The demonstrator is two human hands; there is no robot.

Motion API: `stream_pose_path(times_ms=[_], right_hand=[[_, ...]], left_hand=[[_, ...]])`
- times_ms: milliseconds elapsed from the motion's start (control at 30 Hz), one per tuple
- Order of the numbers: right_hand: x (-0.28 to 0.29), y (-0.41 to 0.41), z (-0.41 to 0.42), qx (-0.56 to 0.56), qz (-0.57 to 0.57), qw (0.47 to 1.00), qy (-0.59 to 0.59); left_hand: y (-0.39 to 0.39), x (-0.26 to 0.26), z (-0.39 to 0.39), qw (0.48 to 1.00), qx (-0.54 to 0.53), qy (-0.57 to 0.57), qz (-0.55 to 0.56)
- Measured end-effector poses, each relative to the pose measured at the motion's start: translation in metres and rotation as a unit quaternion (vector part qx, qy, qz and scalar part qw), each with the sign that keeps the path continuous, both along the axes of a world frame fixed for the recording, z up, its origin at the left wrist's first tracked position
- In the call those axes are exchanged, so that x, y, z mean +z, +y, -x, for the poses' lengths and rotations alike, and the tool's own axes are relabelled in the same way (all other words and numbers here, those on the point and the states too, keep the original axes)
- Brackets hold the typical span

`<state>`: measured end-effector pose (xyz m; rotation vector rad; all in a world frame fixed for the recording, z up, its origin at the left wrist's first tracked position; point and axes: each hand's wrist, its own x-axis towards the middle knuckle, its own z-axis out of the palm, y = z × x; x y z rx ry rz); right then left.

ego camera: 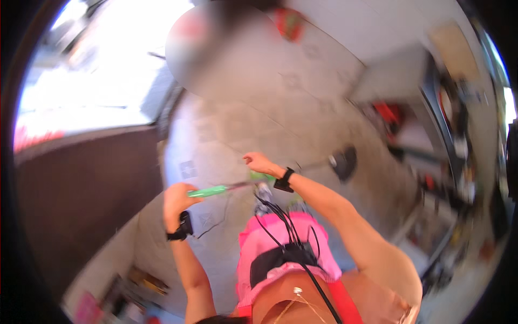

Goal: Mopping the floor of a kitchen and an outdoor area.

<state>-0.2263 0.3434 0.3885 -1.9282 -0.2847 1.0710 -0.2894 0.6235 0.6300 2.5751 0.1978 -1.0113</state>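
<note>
My left hand [178,196] is closed around the green end of a long-handled tool [208,191]. The thin shaft runs rightward and passes below my right wrist. A dark, blurred head [344,164], perhaps a broom or brush head, lies in line with it near the floor. My right hand [259,163] hovers just above the shaft with its fingers curled; whether it holds anything cannot be told. Each wrist bears a black band with a device. Black cables [283,214] hang from a black pouch at my waist, over pink clothing.
A tiled floor [251,121] lies ahead. On the right stands a grey cabinet or shelf unit [396,77] holding assorted items. A dark brown panel [89,198] and a bright opening are on the left. Blurred household items sit at lower left. A red object [289,24] is at the top.
</note>
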Motion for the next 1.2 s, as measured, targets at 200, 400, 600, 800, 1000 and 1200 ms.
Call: stream_pose_path(times_ms=[200, 400, 600, 800, 1000, 1200], right_hand=[[0.015, -0.09, 0.1, -0.032, 0.049, 0.976, -0.212], [0.024, -0.131, 0.107, -0.222, 0.04, 0.933, -0.279], [0.012, -0.212, 0.122, -0.334, 0.148, 0.886, -0.286], [0.008, -0.332, 0.157, -0.422, 0.196, 0.833, -0.301], [-0.02, -0.457, 0.212, -0.51, 0.218, 0.74, -0.382], [-0.041, -0.584, 0.284, -0.47, 0.264, 0.781, -0.315]], left_hand=[[-0.049, 0.021, -0.026, 1.0, 0.015, 0.02, -0.004], [-0.138, 0.047, -0.04, 1.0, -0.002, 0.021, 0.022], [-0.248, 0.051, -0.042, 0.996, -0.066, 0.025, 0.047], [-0.376, 0.041, -0.023, 0.984, -0.163, 0.046, 0.044], [-0.504, 0.006, -0.001, 0.957, -0.282, 0.007, 0.059], [-0.601, -0.057, 0.05, 0.934, -0.336, 0.014, 0.122]])
